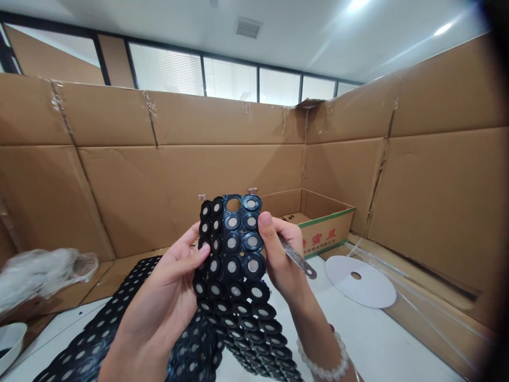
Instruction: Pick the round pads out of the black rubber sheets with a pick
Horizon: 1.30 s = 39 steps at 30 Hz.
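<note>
Both hands hold up the end of a long black sheet (233,242) made of joined rings, most with a pale grey round centre. My left hand (170,286) grips its left edge, thumb on the front face. At the upper right edge, the thumb of my right hand (280,249) presses on the sheet. A flat metal strip with a hole near its end (299,258) sticks out from my right hand; its other end is hidden. One ring in the top row is an open hole. Below my hands the sheet hangs down to the white table and folds leftward.
A cardboard box with a green edge and red characters (328,233) stands behind my right hand. Near it lies a white disc with a centre hole (360,281). At the left are a clear plastic bag (47,273) and a white bowl (11,342). Cardboard walls (226,122) surround the table.
</note>
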Available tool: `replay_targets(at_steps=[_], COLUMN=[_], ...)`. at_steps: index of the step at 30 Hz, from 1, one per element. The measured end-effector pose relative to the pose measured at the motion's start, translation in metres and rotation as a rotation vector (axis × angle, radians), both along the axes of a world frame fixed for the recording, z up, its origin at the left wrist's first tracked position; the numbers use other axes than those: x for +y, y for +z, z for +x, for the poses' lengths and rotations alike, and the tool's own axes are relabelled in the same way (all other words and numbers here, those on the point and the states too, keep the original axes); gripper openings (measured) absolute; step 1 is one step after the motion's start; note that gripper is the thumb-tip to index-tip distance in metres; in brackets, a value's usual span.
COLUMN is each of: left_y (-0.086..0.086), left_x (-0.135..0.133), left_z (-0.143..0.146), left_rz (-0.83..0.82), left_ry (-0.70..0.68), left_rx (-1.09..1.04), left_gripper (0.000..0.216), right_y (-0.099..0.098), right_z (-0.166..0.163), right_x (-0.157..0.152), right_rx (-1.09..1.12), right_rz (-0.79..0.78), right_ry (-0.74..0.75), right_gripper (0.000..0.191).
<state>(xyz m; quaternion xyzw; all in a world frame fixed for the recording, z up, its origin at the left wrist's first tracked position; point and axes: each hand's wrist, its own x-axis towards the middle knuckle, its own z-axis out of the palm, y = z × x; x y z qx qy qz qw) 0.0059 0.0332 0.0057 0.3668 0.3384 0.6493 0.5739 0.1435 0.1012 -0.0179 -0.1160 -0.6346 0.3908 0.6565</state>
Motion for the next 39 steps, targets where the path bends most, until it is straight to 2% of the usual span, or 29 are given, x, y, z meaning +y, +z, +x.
replay_targets(at_steps=[14, 19, 25, 33, 39], left_y=[0.0, 0.002, 0.004, -0.002, -0.004], left_x=[0.002, 0.001, 0.001, 0.006, 0.008], left_z=[0.0, -0.004, -0.008, -0.013, -0.014], left_rz=[0.003, 0.005, -0.03, -0.016, -0.039], left_ry=[0.017, 0.029, 0.03, 0.041, -0.011], left_rx=[0.008, -0.024, -0.055, -0.086, -0.167], left_gripper=[0.062, 0.063, 0.054, 0.052, 0.051], right_y=[0.001, 0.002, 0.002, 0.0, -0.001], right_z=[0.0, 0.001, -0.001, -0.003, -0.005], right_x=[-0.002, -0.002, 0.007, 0.011, 0.012], right_rx=[-0.03, -0.066, -0.17, -0.167, -0.192], right_rz=[-0.015, -0.06, -0.096, -0.092, -0.144], right_ry=[-0.031, 0.02, 0.041, 0.059, 0.029], right_gripper=[0.057, 0.054, 0.057, 0.056, 0.054])
